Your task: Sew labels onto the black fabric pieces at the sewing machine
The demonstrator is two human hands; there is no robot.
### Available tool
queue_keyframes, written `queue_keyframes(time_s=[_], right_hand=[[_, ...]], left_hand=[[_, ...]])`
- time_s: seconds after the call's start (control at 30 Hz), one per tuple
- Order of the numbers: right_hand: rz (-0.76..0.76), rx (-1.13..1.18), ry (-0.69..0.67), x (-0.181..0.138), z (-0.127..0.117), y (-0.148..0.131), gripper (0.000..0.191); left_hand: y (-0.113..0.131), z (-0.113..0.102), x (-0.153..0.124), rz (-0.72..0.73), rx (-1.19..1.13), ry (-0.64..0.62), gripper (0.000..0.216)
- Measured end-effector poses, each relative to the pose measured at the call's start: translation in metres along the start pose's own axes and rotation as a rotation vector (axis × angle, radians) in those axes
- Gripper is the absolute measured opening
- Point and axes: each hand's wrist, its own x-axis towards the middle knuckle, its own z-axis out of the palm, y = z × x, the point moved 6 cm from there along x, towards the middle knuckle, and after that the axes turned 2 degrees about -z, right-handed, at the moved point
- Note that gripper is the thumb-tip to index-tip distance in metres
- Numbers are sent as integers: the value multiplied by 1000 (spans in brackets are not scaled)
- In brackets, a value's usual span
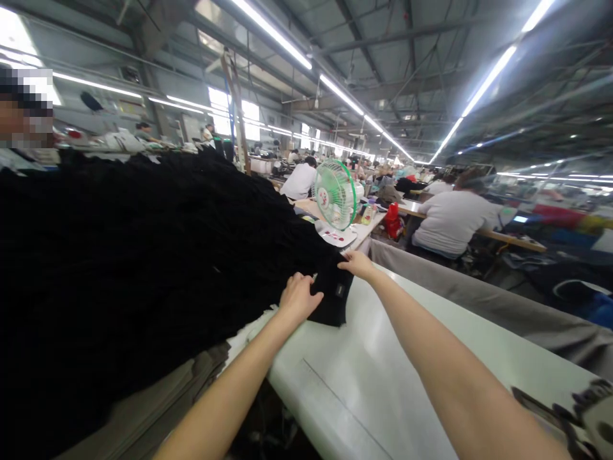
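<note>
I look out over a long, bright workshop and a pale table (368, 370). The right hand (355, 264) pinches the black cloth (328, 310) at its edge; the left hand (297, 300), loosely open, rests on it, presumably steadying it. Left of both, the dark heap (158, 236) hides its folds; the cloth's label (340, 291) is unreadable.

Bright ceiling tubes (274, 34) glare overhead; right edge smears with blur

Green-rimmed fan (336, 193); red bag (393, 222)
</note>
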Motion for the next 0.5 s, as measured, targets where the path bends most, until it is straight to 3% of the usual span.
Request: queue_keyframes(time_s=[0.2,0.33,0.5], right_hand=[[71,41,-169,-6,38,15,20],[46,116,-176,-23,32,31,29],[-25,238,-98,-53,20,37,26]], left_hand=[[-31,27,0,-39,-78,-111,52],[-36,30,-1,-22,-126,-166,69],[-32,25,-2,53,-160,-236,83]])
